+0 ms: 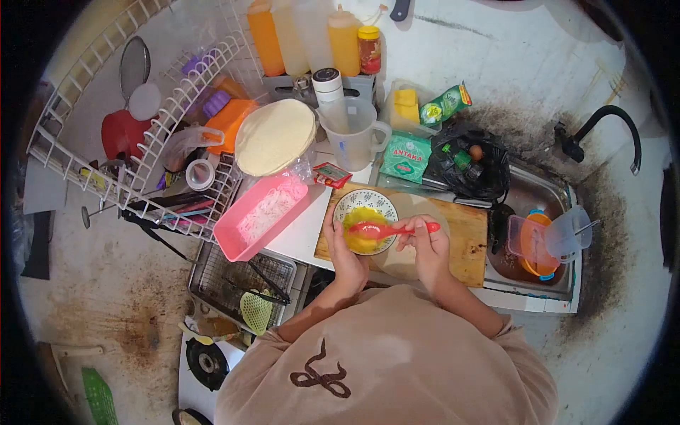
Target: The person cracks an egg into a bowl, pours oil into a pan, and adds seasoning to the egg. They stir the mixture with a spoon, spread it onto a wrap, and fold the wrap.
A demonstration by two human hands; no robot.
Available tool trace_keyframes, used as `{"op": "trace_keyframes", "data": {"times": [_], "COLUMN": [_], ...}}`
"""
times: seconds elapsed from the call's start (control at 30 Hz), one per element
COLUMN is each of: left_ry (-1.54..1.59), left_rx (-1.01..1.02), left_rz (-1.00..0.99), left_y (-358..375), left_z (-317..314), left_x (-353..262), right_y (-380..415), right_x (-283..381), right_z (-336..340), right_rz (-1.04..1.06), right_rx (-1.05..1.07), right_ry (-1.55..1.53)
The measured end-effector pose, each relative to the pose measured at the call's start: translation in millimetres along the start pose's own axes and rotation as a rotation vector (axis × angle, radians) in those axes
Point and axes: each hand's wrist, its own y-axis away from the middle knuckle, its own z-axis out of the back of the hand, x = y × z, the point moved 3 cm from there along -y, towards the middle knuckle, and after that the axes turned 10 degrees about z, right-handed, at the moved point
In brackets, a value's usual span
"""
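Step in hand looks like mixing or scooping: a small patterned bowl (pixel 365 221) of yellow liquid, likely beaten egg or oil, sits on the wooden cutting board (pixel 467 244) at the counter edge by the sink (pixel 538 195). The left hand (pixel 341 244) cups the bowl's near-left rim, fingers wrapped on it to steady it. The right hand (pixel 425 241) has its fingers closed on the handle of a red plastic spoon (pixel 386 229), and the spoon's bowl lies over the yellow liquid, at or just above the surface; can't tell if it dips in.

A pale round sheet, maybe a wrapper, lies on the board under the right hand, partly hidden. A pink tray (pixel 263 214) of white strands sits just left of the bowl, and a stack of round wrappers (pixel 275 136) behind it.

Next move likely calls for a level spoon and a steady bowl, so nothing drips on the board.
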Motion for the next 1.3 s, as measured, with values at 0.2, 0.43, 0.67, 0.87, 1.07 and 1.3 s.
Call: {"op": "trace_keyframes", "data": {"times": [0.2, 0.43, 0.67, 0.87, 1.07, 1.3], "left_ry": [-0.01, -0.057, -0.109, -0.034, -0.125, -0.062], "left_rx": [-0.014, 0.01, 0.042, 0.02, 0.045, 0.032], "left_rz": [-0.003, -0.045, -0.03, -0.034, -0.069, -0.074], "left_y": [-3.7, -10.6, -11.4, -10.5, -10.5, -8.2], "left_z": [-3.3, 0.0, 1.5, -2.3, -6.2, -7.7], "left_x": [-1.0, 3.5, 5.3, 3.6, 2.0, -2.4], "right_y": [-2.0, -10.9, -14.4, -17.9, -26.2, -30.5], "right_x": [-1.5, -3.6, 6.3, 8.7, 27.2, 23.0], "right_z": [0.3, 2.8, -1.1, 1.8, -4.7, 4.8], "right_rz": [0.048, 0.042, 0.144, 0.129, 0.569, 0.575], "right_rx": [-0.002, 0.0, 0.081, 0.095, 0.335, 0.438], "right_ry": [0.041, 0.121, 0.309, 0.302, 0.578, 0.652]}}
